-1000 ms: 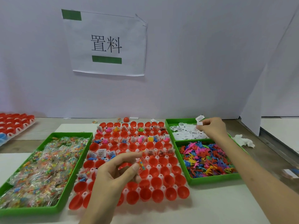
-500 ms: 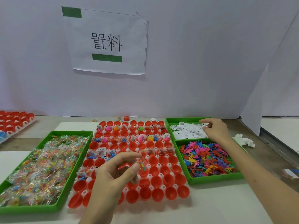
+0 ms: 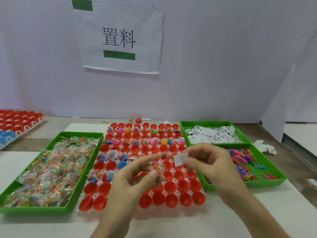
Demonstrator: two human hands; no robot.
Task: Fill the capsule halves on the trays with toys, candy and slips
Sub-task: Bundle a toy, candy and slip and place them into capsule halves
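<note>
A: Trays, then. What sits in each?

B: The left green tray (image 3: 75, 191) is heaped with candy packets (image 3: 51, 169). The right green tray (image 3: 267, 182) has paper slips (image 3: 212, 134) in its far compartment and coloured plastic toys (image 3: 243, 160) in the near one. Between them are red capsule halves (image 3: 171, 200). The far rows hold toys and slips, and the nearest rows are bare.

A: And the fingers?

B: The left hand (image 3: 127, 184) is raised over the halves, thumb and fingertips pinching one candy packet (image 3: 158, 168). The right hand (image 3: 211, 165), just beside it, pinches a white slip (image 3: 179, 159), its other fingers loosely curled.
</note>
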